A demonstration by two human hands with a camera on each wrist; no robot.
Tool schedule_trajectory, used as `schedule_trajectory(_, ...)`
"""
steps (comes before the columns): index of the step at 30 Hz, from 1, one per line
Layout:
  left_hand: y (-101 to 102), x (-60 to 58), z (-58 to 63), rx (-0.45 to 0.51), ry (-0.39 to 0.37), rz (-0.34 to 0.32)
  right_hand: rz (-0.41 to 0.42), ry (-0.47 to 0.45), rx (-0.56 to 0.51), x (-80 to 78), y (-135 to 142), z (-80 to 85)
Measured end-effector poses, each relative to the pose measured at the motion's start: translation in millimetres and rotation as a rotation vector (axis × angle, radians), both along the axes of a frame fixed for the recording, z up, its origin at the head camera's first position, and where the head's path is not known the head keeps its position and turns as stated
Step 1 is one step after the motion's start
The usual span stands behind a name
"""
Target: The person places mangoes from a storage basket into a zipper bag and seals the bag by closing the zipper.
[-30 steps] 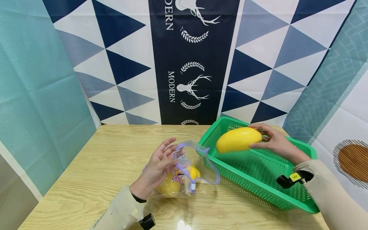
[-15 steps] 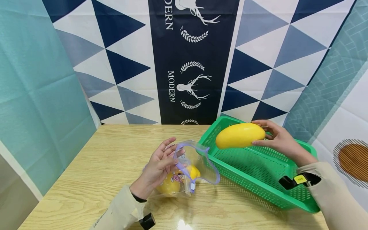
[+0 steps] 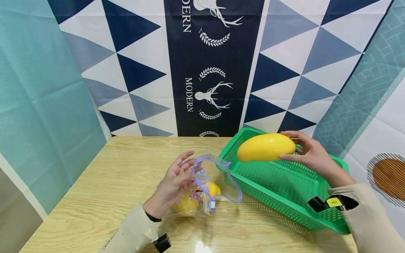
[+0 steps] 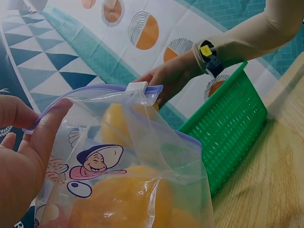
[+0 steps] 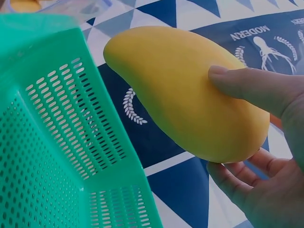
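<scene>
A yellow mango (image 3: 265, 148) is in my right hand (image 3: 311, 153), held above the far part of the green basket (image 3: 280, 179). Thumb and fingers grip its thick end, as the right wrist view shows, while the narrow end points away from the palm. My left hand (image 3: 174, 184) pinches the purple-edged mouth of a clear zip bag (image 4: 190, 161), which gapes toward the basket. Yellow fruit (image 4: 121, 199) lies inside the bag, partly hidden by printed cartoon faces and the left hand. A white slider (image 3: 212, 205) sits at the near end of the zip.
The perforated basket stands at an angle on the right of the wooden table (image 3: 104, 196), close to the bag's mouth. A patterned cloth (image 3: 209, 70) hangs behind the table's far edge. A teal cloth (image 3: 44, 105) hangs at the left.
My right hand has risen a little and shifted slightly right with the mango. The left hand and the bag stay where they were.
</scene>
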State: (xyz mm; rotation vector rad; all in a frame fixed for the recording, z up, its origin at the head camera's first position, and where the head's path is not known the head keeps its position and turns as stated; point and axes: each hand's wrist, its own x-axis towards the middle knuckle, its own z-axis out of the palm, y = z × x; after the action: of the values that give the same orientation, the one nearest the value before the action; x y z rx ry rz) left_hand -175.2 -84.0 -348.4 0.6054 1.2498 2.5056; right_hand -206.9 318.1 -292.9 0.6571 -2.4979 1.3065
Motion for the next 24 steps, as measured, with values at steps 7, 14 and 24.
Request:
schedule_trajectory(7, 0, -0.4, 0.0, 0.004, 0.005, -0.004, 0.008, 0.025, -0.008, 5.4, -3, 0.9)
schedule_trajectory(14, 0, -0.4, -0.9, 0.006, 0.01, -0.003, 0.025, 0.049, -0.026, 12.1, -7, 0.6)
schedule_trajectory(24, 0, -1.8, -1.5, 0.001, 0.017, 0.002, 0.095, 0.092, -0.096, 22.5, -12, 0.0)
